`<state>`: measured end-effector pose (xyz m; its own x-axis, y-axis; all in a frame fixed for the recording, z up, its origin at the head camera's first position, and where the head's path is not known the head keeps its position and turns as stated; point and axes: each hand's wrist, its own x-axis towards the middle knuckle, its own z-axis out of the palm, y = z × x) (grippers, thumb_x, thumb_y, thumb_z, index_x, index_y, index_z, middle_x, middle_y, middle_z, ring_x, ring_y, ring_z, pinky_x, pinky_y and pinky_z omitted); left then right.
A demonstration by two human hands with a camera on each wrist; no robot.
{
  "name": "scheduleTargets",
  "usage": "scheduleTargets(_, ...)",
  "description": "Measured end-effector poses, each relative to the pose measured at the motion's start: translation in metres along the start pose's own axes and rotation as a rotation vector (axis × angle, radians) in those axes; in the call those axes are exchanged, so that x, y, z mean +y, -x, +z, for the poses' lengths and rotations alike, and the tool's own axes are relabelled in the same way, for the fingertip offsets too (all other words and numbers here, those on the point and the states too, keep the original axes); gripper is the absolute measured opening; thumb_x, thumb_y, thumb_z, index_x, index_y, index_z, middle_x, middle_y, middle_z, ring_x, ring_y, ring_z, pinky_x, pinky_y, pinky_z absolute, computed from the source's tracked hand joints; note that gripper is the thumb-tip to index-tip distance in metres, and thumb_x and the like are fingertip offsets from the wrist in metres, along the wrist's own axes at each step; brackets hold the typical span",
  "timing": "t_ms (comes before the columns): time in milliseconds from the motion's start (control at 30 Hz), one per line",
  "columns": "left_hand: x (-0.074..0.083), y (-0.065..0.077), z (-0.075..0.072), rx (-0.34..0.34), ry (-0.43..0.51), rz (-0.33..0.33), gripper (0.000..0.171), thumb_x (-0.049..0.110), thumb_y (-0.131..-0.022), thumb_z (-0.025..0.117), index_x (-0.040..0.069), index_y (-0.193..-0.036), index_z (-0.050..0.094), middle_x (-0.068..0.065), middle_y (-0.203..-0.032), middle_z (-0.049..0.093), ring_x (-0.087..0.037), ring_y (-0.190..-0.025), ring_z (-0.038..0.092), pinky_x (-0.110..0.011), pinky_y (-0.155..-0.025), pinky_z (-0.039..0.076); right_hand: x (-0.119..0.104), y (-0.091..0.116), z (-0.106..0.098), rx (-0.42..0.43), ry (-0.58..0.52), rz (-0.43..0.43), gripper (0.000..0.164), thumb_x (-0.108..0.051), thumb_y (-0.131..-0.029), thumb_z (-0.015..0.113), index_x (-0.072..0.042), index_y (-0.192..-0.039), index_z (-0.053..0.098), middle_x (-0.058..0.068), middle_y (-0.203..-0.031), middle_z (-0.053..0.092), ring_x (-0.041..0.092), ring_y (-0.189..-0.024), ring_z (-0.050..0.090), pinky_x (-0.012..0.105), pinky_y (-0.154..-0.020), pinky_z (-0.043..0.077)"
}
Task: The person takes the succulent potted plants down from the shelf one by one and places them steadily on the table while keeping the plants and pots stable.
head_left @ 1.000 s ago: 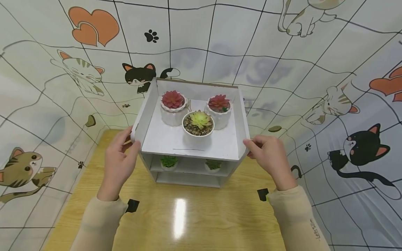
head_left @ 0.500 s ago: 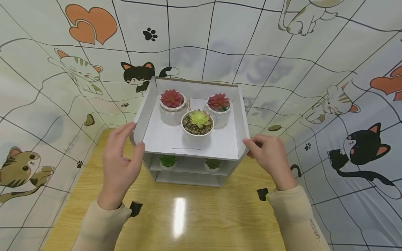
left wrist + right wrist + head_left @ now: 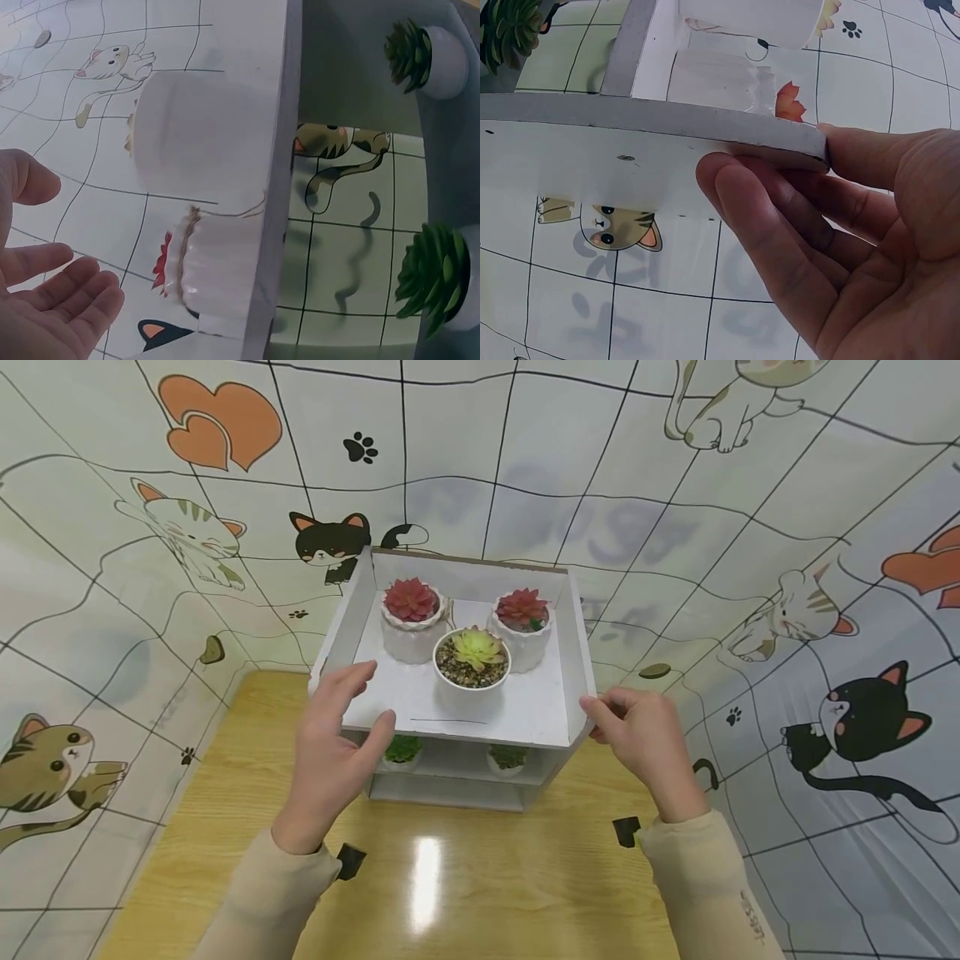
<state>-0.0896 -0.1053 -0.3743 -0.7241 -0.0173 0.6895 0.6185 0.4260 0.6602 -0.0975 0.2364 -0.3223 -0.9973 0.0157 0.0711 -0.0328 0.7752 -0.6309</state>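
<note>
A white shelf unit (image 3: 390, 706) stands on the table with potted succulents on it. On its top sit two red succulents (image 3: 411, 614) (image 3: 522, 620) in white pots, and a yellow-green succulent (image 3: 474, 664) in front. Two small green succulents (image 3: 405, 752) (image 3: 435, 277) stand on the shelf below. My left hand (image 3: 333, 760) hovers over the front left of the top, fingers spread, touching nothing; in the left wrist view its fingers (image 3: 64, 292) point toward the pots. My right hand (image 3: 641, 731) pinches the right side panel (image 3: 630, 116) near its front corner between thumb and fingers.
The unit rests on a wooden table (image 3: 480, 877) with a light reflection in front. White cloth (image 3: 600, 460) printed with cats, hearts and grid lines hangs behind and on both sides. The unit's lowest shelf (image 3: 450, 791) lies beneath the green succulents.
My left hand has let go of the left side panel, spread its fingers and moved right over the front of the top. My right hand keeps its hold. The succulents have not moved.
</note>
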Motion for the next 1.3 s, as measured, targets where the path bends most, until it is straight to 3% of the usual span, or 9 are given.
scheduleTargets(367, -0.001, -0.001, 0.025, -0.078, 0.074, -0.05, 0.059, 0.001, -0.084, 0.076, -0.002, -0.14, 0.059, -0.018, -0.135, 0.061, -0.028, -0.123, 0.058, -0.035, -0.108, 0.05, 0.001, 0.0, 0.001, 0.003, -0.01, 0.002, 0.033, -0.032, -0.102, 0.067, -0.003, -0.089, 0.077, 0.009, -0.078, 0.075, 0.023, -0.072, 0.075, 0.034, -0.062, 0.058)
scheduleTargets(867, 0.001, -0.007, 0.046, -0.123, 0.09, -0.145, 0.061, 0.005, -0.085, 0.078, -0.008, -0.14, 0.055, -0.026, -0.133, 0.058, -0.031, -0.124, 0.057, -0.041, -0.108, 0.052, -0.001, 0.0, 0.001, 0.004, -0.001, -0.004, 0.032, -0.03, -0.102, 0.068, -0.002, -0.09, 0.077, 0.011, -0.08, 0.075, 0.025, -0.072, 0.075, 0.036, -0.062, 0.06)
scheduleTargets(1300, 0.009, -0.016, 0.061, -0.165, 0.077, -0.238, 0.077, 0.012, -0.085, 0.081, -0.008, -0.149, 0.044, -0.023, -0.137, 0.053, -0.033, -0.129, 0.054, -0.044, -0.11, 0.05, -0.001, 0.0, 0.001, 0.002, 0.001, -0.003, 0.033, -0.031, -0.103, 0.067, -0.002, -0.09, 0.077, 0.011, -0.079, 0.075, 0.027, -0.074, 0.075, 0.038, -0.064, 0.06)
